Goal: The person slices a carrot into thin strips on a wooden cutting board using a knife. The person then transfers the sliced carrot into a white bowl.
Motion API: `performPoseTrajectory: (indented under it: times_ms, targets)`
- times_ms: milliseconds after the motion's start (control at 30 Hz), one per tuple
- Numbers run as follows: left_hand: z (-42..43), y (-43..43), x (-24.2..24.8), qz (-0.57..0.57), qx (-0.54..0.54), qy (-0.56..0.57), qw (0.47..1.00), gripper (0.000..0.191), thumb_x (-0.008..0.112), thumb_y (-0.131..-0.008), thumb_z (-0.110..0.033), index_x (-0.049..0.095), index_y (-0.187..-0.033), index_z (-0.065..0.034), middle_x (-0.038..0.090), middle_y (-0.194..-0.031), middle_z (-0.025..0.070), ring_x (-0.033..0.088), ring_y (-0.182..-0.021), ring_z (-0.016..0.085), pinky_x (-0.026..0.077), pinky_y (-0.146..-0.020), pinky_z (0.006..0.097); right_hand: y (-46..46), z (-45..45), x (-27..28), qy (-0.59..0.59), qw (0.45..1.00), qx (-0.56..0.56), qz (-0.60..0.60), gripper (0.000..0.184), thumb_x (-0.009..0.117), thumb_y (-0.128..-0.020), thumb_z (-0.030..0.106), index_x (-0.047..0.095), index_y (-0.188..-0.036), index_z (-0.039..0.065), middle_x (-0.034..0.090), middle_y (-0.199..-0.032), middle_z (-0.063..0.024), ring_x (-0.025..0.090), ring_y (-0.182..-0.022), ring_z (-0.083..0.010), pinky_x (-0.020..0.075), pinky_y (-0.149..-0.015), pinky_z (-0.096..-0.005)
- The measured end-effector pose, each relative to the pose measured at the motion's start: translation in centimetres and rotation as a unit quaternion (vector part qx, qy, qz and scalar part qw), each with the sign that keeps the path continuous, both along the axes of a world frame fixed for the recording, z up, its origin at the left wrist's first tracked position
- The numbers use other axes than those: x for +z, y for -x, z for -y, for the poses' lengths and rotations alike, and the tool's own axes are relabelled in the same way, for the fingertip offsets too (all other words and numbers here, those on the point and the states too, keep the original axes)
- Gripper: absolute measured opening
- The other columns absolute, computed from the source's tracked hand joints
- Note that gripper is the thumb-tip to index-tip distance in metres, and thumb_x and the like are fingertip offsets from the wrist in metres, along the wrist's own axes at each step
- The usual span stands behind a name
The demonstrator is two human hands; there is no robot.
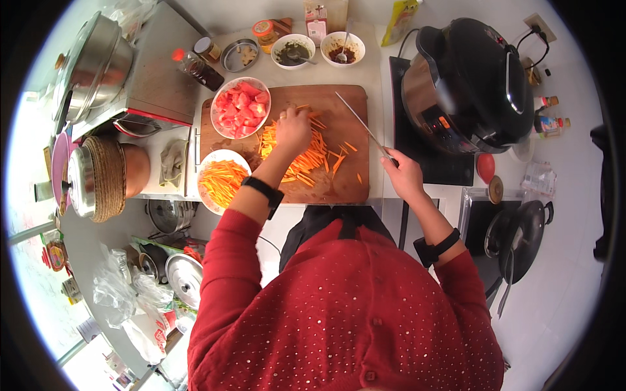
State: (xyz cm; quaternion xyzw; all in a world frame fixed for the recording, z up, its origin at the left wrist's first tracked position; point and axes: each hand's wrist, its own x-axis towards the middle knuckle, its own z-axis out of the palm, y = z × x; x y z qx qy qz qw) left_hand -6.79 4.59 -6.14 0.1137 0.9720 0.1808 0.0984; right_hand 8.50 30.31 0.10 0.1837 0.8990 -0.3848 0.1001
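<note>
My right hand (403, 171) grips the handle of a kitchen knife (360, 119), whose blade reaches over the right side of a wooden cutting board (354, 190). A loose heap of carrot strips (305, 159) covers the middle of the board. On the heap's upper part rests my left hand (293, 129), fingers bent down; whether strips are pinched in it is hidden. Left of that hand, a bowl of cut tomato pieces (242, 108) stands on the board. More carrot strips fill a patterned bowl (203, 161) at the board's lower left corner.
Behind the board are two white bowls with spoons, a dark sauce (342, 54) in the right one. A bottle of dark liquid (203, 73) stands behind the tomatoes. To the right, an electric pressure cooker (464, 88) sits on a black cooktop (440, 171). A grey cloth (172, 161) lies left.
</note>
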Motion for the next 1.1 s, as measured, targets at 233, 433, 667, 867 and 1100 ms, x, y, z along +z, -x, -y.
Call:
performPoseTrajectory:
  times_ms: [233,433,667,867,1100]
  targets:
    - [-2.1,-6.1,1.9,-0.125,-0.203,0.009,0.971,0.031,0.06,-0.092,-0.032,0.065,-0.117,-0.0145,0.057,-0.125,0.0136,0.044,-0.131,0.033,0.024,-0.115,0.0556,-1.1,-0.1,-1.0,0.178,0.981,-0.073,0.017,0.033,0.065,-0.093,0.028,0.068,-0.119,0.007,0.06,-0.067,-0.0025,0.055,-0.058,-0.0089,0.0447,-0.055,-0.0279]
    - [-7.4,-9.6,-0.2,-0.137,-0.401,-0.02,0.905,0.031,0.066,-0.086,-0.037,0.062,-0.106,-0.0134,0.055,-0.121,0.0104,0.045,-0.128,0.03,0.018,-0.119,0.0567,-0.3,0.5,-0.5,0.309,0.942,-0.131,0.027,0.022,0.062,-0.096,0.026,0.068,-0.103,0.005,0.055,-0.065,0.0019,0.048,-0.052,-0.0052,0.0388,-0.047,-0.0218]
    - [-3.3,-7.9,-0.3,-0.208,-0.256,0.088,0.94,0.018,0.062,-0.085,-0.02,0.065,-0.101,-0.0118,0.058,-0.114,0.0097,0.046,-0.127,0.03,0.019,-0.118,0.0578,-0.2,0.7,-0.3,0.331,0.937,-0.109,0.033,0.022,0.061,-0.097,0.025,0.067,-0.1,0.004,0.052,-0.065,0.0023,0.046,-0.051,-0.0043,0.0373,-0.046,-0.022]
    - [1.3,-13.4,1.9,-0.232,0.098,-0.154,0.955,0.043,0.072,-0.084,-0.019,0.057,-0.122,-0.0067,0.05,-0.127,0.0151,0.046,-0.123,0.034,0.033,-0.108,0.0486,2.9,1.7,-1.6,0.29,0.955,-0.038,0.046,0.023,0.061,-0.096,0.026,0.067,-0.093,0.004,0.053,-0.063,0.0015,0.046,-0.048,-0.0046,0.0368,-0.043,-0.0225]
    - [4.5,-16.5,1.1,0.031,0.409,-0.312,0.857,0.072,0.065,-0.094,-0.035,0.033,-0.144,0.0057,0.03,-0.142,0.0279,0.039,-0.129,0.041,0.036,-0.108,0.0422,6.3,2.0,-2.3,0.349,0.934,-0.035,0.063,0.026,0.058,-0.098,0.027,0.062,-0.084,0.005,0.054,-0.062,0.0014,0.046,-0.047,-0.0047,0.0368,-0.042,-0.0223]
